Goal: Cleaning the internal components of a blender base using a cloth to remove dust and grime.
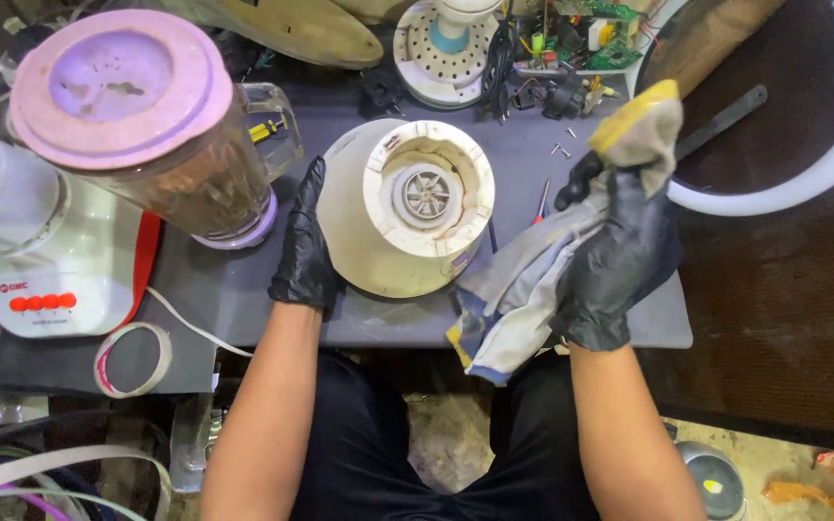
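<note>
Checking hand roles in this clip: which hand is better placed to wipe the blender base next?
Probably the right hand: it already grips the dirty cloth, whose lower part hangs right beside the cream blender base. The left hand lies flat against the base's other side, steadying it.

A small red label (13, 287) sits on the white appliance base (50, 280), far left.

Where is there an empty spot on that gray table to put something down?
Bare gray table lies between the blender jar and the cream blender base, toward the near edge. The far edge is crowded with the circuit board, cables and screws.
</note>
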